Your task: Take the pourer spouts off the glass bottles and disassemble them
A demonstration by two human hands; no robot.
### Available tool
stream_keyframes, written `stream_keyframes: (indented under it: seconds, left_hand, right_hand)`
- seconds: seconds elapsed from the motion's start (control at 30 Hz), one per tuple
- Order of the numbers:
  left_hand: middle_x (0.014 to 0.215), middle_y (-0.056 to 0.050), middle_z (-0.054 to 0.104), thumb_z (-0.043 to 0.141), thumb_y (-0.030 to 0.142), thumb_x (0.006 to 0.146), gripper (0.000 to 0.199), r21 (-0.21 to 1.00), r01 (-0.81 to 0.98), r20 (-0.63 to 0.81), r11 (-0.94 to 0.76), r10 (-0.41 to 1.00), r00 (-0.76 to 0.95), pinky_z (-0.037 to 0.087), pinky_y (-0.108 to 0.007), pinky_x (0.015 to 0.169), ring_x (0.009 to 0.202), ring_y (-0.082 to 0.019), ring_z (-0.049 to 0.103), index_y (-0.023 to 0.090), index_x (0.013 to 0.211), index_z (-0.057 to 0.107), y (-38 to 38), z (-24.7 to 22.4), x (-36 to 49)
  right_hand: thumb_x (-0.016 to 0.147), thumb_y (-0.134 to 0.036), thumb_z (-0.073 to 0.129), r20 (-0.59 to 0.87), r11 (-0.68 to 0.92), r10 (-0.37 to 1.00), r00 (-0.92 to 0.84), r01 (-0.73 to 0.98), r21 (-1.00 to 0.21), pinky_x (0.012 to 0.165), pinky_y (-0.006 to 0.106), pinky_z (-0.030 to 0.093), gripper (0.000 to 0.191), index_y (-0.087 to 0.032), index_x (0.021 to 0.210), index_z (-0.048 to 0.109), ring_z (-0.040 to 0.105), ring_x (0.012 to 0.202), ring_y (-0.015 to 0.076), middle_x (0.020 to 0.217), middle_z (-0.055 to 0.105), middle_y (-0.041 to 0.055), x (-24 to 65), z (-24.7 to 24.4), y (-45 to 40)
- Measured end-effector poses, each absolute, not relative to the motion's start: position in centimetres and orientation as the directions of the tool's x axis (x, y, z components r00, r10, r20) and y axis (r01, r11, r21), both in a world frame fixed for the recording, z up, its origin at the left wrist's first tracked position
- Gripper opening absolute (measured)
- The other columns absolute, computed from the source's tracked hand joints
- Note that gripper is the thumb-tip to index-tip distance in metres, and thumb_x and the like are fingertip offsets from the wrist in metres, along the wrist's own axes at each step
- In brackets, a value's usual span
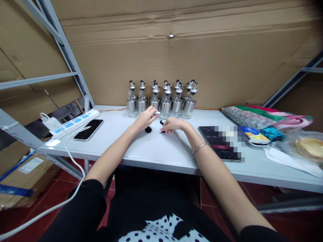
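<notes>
Black phone [217,144] reads "00:19"; right hand [172,125] holds black piece [162,123].

Soft, fairly even light fills the scene, seemingly from above, leaving the pale tabletop [141,151] bright and only faint, blurry-edged shadows beneath the forearms [116,151]. The steel bottles [165,106] carry pale vertical highlights, while their glass catches small glints. Brown cardboard [171,67] behind is lit without harsh contrast; below, the red floor [63,185] and black shirt [151,195] sink into dimness. Wide-angle distortion makes the metal uprights [69,55] lean and stretches things near the borders. The fingers [165,127] look slightly soft, the plastic-wrapped food [309,148] softer, the upper right corner darkened. Coarse pixel blocks hide part of the right-hand phone [214,148].
</notes>
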State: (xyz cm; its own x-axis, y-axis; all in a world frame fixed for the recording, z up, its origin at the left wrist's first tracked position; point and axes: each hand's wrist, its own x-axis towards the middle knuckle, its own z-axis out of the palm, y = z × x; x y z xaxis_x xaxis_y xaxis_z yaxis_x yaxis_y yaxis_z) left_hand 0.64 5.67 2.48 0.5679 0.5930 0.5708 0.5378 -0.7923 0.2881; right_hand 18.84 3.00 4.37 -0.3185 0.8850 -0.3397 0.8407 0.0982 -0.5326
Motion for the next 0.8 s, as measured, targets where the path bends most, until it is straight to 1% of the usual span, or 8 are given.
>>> stream_keyframes:
  seconds: [0.1,0.23,0.37,0.47,0.67,0.8]
  left_hand:
    - [0.094,-0.005,0.053,0.044,0.027,0.091,0.014,0.287,0.539,0.567,-0.792,0.594,0.570,0.041,-0.025,0.074,0.078,-0.014,0.053,0.017,0.094,0.053,5.7,2.5,0.6]
    - [0.095,-0.005,0.053,0.043,0.027,0.092,0.014,0.283,0.544,0.564,-0.790,0.596,0.572,0.041,-0.024,0.075,0.082,-0.014,0.053,0.017,0.095,0.053,5.6,2.5,0.7]
    - [0.095,-0.005,0.053,0.043,0.027,0.092,0.015,0.289,0.542,0.560,-0.789,0.599,0.573,0.041,-0.024,0.075,0.083,-0.015,0.053,0.017,0.095,0.053,5.4,2.6,0.7]
    - [0.095,-0.005,0.053,0.043,0.028,0.092,0.015,0.292,0.542,0.561,-0.788,0.600,0.570,0.041,-0.025,0.075,0.079,-0.014,0.053,0.017,0.095,0.053,5.4,2.6,0.7]
    - [0.094,-0.005,0.053,0.044,0.027,0.092,0.015,0.282,0.536,0.565,-0.796,0.589,0.577,0.041,-0.025,0.075,0.077,-0.014,0.052,0.016,0.094,0.054,5.5,2.6,0.6]
    - [0.094,-0.005,0.053,0.043,0.027,0.092,0.014,0.277,0.541,0.564,-0.794,0.590,0.578,0.041,-0.025,0.075,0.079,-0.014,0.053,0.016,0.094,0.053,5.5,2.6,0.6]
  right_hand:
    - [0.076,-0.024,0.066,-0.343,0.098,0.881,-0.327,0.835,-0.542,0.051,0.018,0.041,0.014,-0.012,0.069,0.063,0.059,0.059,0.0085,0.067,0.067,0.0044,18.8,4.3,3.0]
    - [0.070,-0.029,0.073,-0.349,0.076,0.881,-0.320,0.823,-0.563,0.053,0.020,0.043,0.019,-0.013,0.064,0.062,0.059,0.058,0.0096,0.062,0.065,0.0028,19.0,4.4,3.0]
    - [0.072,-0.028,0.072,-0.341,0.034,0.893,-0.295,0.798,-0.602,0.051,0.020,0.043,0.023,-0.014,0.059,0.060,0.056,0.053,0.0086,0.056,0.062,0.0015,19.1,4.4,3.0]
    - [0.070,-0.027,0.075,-0.348,0.019,0.888,-0.300,0.781,-0.624,0.050,0.019,0.043,0.023,-0.014,0.058,0.060,0.056,0.052,0.0081,0.052,0.060,0.0003,19.1,4.2,3.1]
    - [0.062,-0.027,0.081,-0.405,-0.068,0.858,-0.315,0.713,-0.698,0.053,0.019,0.044,0.023,-0.014,0.059,0.062,0.057,0.053,0.0076,0.052,0.060,-0.0008,19.6,3.7,3.7]
    - [0.061,-0.030,0.080,-0.395,-0.040,0.854,-0.340,0.713,-0.700,0.052,0.019,0.040,0.025,-0.014,0.059,0.062,0.054,0.052,0.0071,0.052,0.060,-0.0020,20.1,3.5,4.0]
